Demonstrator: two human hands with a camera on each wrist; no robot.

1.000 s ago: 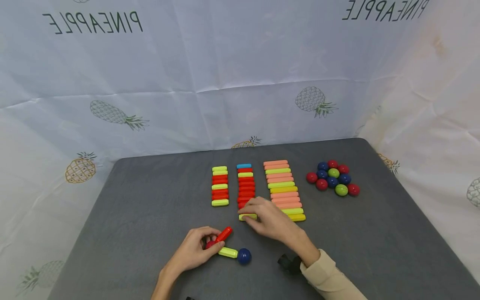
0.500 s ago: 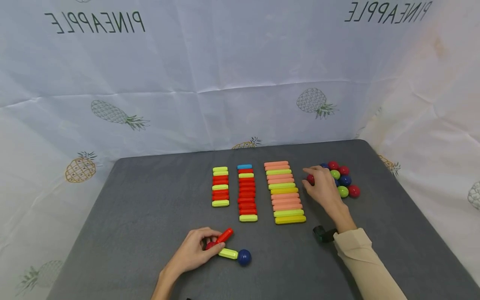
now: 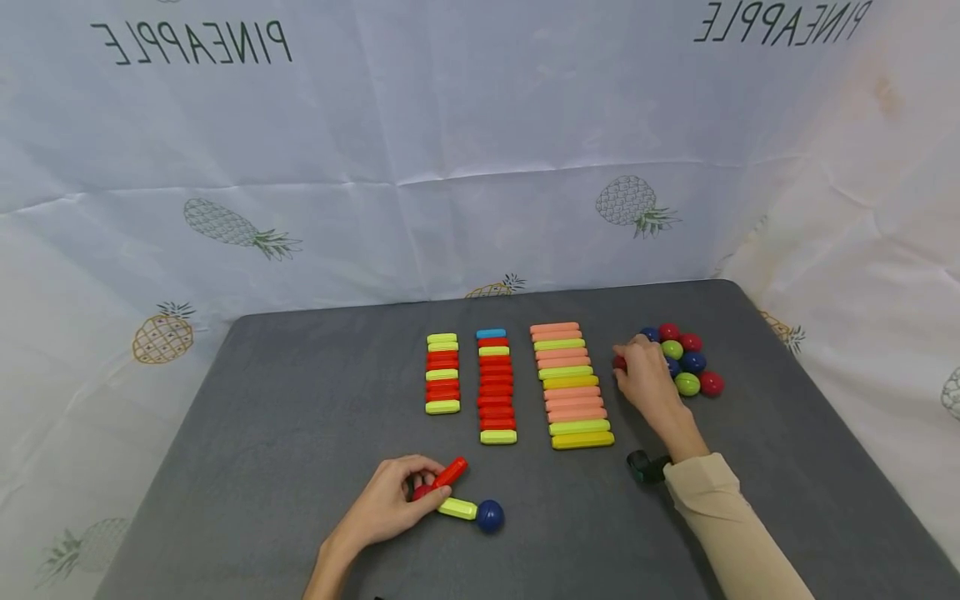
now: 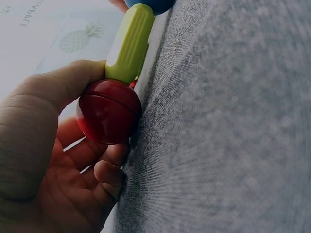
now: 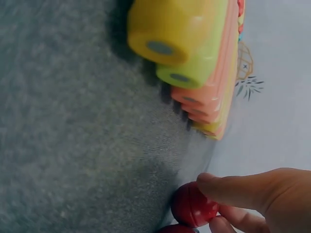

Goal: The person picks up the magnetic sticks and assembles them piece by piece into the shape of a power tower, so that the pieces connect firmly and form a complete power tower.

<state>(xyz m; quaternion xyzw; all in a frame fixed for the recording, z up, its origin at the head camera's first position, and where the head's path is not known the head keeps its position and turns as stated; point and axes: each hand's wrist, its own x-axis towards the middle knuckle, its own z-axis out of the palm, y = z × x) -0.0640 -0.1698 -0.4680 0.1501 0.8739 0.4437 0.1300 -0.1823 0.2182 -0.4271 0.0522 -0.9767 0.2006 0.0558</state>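
Note:
My left hand (image 3: 393,500) grips a small assembly at its red ball (image 4: 109,111). A red magnetic rod (image 3: 451,472) and a lime rod (image 3: 458,508) extend from that ball, and a dark blue ball (image 3: 490,516) caps the lime rod's far end. To the right, my right hand (image 3: 654,385) is at the left side of the ball cluster. In the right wrist view its thumb and fingers pinch a red ball (image 5: 193,205); the head view leaves only a sliver of this ball showing. The hand also covers some neighbouring balls.
Three columns of rods lie mid-table: a short lime-and-red one (image 3: 442,375), a middle mostly red one (image 3: 496,390), and a wider pink, lime and yellow one (image 3: 573,393). Red, blue and green balls (image 3: 693,362) cluster at the right. A pineapple-print cloth (image 3: 420,133) hangs behind.
My right hand has left the lime rod at the front of the middle column, moved right to the balls, and closed its fingers on a red ball. The left hand stays put.

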